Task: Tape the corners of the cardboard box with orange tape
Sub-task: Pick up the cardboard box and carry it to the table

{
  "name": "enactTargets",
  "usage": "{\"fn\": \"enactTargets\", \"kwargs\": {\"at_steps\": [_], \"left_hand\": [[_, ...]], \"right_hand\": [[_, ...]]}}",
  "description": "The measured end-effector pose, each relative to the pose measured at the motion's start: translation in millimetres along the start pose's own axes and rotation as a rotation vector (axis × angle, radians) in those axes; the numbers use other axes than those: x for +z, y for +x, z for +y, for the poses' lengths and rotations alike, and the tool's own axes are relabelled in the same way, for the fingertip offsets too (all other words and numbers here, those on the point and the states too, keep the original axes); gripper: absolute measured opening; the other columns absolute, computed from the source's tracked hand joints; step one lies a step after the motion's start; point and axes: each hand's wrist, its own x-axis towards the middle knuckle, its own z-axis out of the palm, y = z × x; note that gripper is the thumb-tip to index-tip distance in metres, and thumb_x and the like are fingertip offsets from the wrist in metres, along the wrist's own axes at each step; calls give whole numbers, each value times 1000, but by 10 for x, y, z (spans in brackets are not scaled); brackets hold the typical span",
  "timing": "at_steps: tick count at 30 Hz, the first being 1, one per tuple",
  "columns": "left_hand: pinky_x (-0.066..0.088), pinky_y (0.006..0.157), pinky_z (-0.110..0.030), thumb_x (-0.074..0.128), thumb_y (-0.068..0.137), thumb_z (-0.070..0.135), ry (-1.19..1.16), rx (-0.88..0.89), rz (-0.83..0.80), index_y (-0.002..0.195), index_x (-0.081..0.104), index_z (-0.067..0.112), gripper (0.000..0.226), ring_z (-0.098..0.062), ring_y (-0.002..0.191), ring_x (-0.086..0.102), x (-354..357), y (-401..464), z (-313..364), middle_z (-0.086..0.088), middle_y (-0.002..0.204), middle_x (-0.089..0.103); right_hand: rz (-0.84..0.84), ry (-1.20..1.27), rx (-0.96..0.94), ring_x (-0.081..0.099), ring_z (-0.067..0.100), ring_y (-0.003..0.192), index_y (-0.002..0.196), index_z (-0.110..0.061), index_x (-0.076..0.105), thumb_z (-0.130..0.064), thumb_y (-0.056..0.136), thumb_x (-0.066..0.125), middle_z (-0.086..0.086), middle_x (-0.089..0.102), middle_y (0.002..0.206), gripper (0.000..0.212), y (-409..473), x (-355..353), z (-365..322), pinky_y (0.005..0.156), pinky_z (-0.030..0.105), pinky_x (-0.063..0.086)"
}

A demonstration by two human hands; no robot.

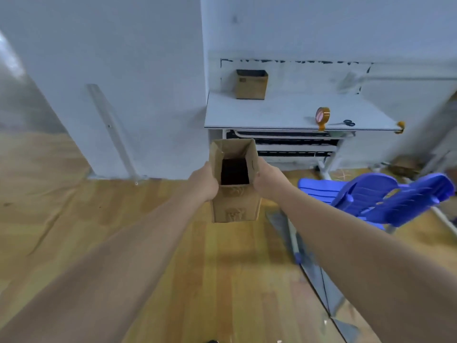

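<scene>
Hands clamp the open cardboard box (235, 184) from either side: left hand (204, 184) and right hand (265, 178) each press a wall, fingers wrapped out of sight, carrying it above the floor. Squeezing too hard could buckle the thin walls; a loose hold could let it slip. Ahead, the table (272, 112) holds the orange tape (322, 115), scissors (348, 123) and a second box (251, 84). A blue chair (385, 196) crowds the right approach.
</scene>
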Motion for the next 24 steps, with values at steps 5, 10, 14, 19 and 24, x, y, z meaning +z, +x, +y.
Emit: {"fn": "enactTargets", "kwargs": {"at_steps": [5, 10, 14, 19, 24], "left_hand": [[43, 85, -32, 31, 97, 11, -3, 116, -30, 148, 19, 9, 53, -31, 116, 49, -26, 824, 220, -18, 142, 42], [38, 61, -25, 31, 97, 11, -9, 182, -68, 151, 10, 20, 59, -23, 92, 51, 129, 1632, 593, -15, 137, 47], [34, 52, -25, 32, 96, 11, 28, 188, -76, 150, 15, 18, 57, -17, 72, 52, 321, 2353, 1029, -12, 112, 55], [46, 83, -34, 33, 98, 12, 60, 144, -76, 152, 11, 16, 58, -31, 113, 53, 504, 3204, 1656, -17, 140, 45], [45, 90, -39, 33, 97, 12, 54, 129, -64, 148, 21, 13, 52, -33, 116, 51, 582, 3926, 2132, -18, 135, 48]], "right_hand": [[54, 13, 66, 54, 29, 90, 145, -15, 25, -3, 91, 35, 16, 58, 116, 57, 684, -243, 142, 71, 32, 43], [112, 35, 95, 56, 29, 89, 143, -18, 31, -4, 88, 34, 12, 59, 105, 57, 1392, -469, 510, 68, 32, 43], [133, 52, 121, 55, 26, 82, 142, -19, 31, -5, 88, 34, 12, 60, 104, 56, 2107, -678, 941, 58, 29, 42], [145, 64, 120, 54, 27, 85, 132, -15, 39, -6, 88, 35, 10, 60, 104, 44, 2981, -1128, 1424, 61, 32, 43], [134, 68, 96, 57, 31, 94, 128, -12, 41, -5, 89, 36, 14, 59, 108, 40, 3785, -1508, 1750, 80, 44, 53]]}}
